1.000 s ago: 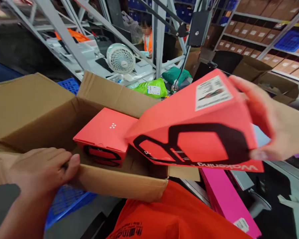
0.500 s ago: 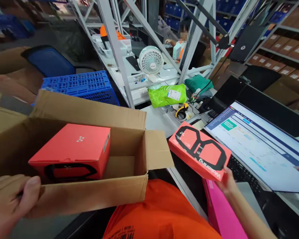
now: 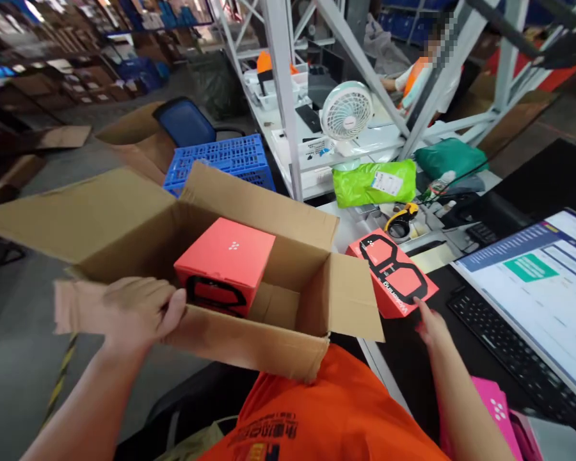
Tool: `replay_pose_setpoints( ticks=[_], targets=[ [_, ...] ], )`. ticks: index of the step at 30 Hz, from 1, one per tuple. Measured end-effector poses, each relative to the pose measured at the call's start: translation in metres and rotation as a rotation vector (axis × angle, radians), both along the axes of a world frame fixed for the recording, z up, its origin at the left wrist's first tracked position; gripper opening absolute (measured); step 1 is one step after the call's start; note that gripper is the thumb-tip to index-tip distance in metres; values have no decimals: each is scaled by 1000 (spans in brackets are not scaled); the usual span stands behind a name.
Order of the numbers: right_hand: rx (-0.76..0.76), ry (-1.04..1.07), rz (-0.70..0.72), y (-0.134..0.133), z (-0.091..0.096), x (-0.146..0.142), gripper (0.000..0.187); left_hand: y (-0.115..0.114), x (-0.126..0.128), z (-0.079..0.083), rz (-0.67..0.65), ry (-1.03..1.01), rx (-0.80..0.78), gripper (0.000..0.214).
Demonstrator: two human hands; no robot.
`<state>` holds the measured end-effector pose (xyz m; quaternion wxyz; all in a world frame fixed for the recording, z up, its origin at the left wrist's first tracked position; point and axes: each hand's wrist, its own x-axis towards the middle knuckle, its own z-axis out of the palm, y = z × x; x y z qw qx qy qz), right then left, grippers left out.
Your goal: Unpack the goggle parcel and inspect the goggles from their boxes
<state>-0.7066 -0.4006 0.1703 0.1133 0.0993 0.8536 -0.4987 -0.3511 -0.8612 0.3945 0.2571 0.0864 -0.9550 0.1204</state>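
My left hand [image 3: 141, 307] is closed over the near wall of an open cardboard box [image 3: 249, 339], which is tilted with its flaps spread. Inside stands a coral-red product box [image 3: 225, 253] with a small dot logo on top and a black outline on its near side. To the right, a second coral-red box [image 3: 396, 272], printed with black frame shapes and white lettering, lies on the black desk surface. My right hand [image 3: 432, 326] is at its near right corner, one fingertip touching its top face and the other fingers apart below.
A keyboard [image 3: 504, 352] and monitor [image 3: 547, 282] stand on the right, above a pink box [image 3: 489, 410]. Behind are a lime-green parcel [image 3: 374, 184], a tape dispenser [image 3: 400, 221], a fan [image 3: 346, 112] and metal frame bars. A blue crate [image 3: 221, 157] sits beyond the carton; a co-worker [image 3: 422, 73] sits farther back.
The view has swung left. The second red box, earlier held up in my right hand, is now lower on the desk, and that hand's grip has loosened. My left hand stays on the carton.
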Motion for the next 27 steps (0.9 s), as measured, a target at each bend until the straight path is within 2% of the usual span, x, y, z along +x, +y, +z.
replay_pose_setpoints(
  ticks=[2, 3, 4, 6, 8, 9, 10, 12, 13, 15, 18, 20, 23, 27],
  targets=[
    [60, 129, -10, -12, 39, -9, 114, 4, -10, -2, 13, -18, -44, 43],
    [68, 254, 33, -28, 64, -8, 113, 6, -15, -3, 13, -18, -57, 43],
    [5, 365, 208, -50, 90, -3, 103, 9, -20, -4, 7, -16, -67, 43],
    [-124, 474, 705, -111, 140, 17, 90, 15, -31, -4, -19, -6, -70, 43],
    [-82, 530, 1147, -182, 177, 41, 102, 20, -41, -2, -50, -10, -61, 44],
    [-16, 534, 1288, -216, 188, 52, 115, 23, -46, -1, -64, -18, -58, 45],
    [62, 516, 1364, -246, 194, 61, 129, 25, -51, 1, -83, -27, -60, 45],
    [189, 478, 1414, -290, 193, 72, 137, 30, -60, 3, -143, -27, -76, 43],
    [228, 471, 1405, -302, 188, 75, 136, 32, -63, 3, -181, -18, -83, 42],
    [251, 440, 1392, -309, 174, 79, 132, 36, -68, 3, -228, -21, -78, 41],
    [236, 335, 1403, -292, 155, 83, 140, 42, -72, 2, -224, -61, -46, 40],
    [256, 259, 1396, -278, 150, 83, 150, 44, -72, 2, -222, -73, -57, 41],
    [286, 196, 1354, -265, 152, 82, 161, 46, -73, 4, -254, -85, -112, 44],
    [211, 227, 1227, -259, 163, 82, 161, 47, -80, 10, -230, -163, -153, 49]
  ],
)
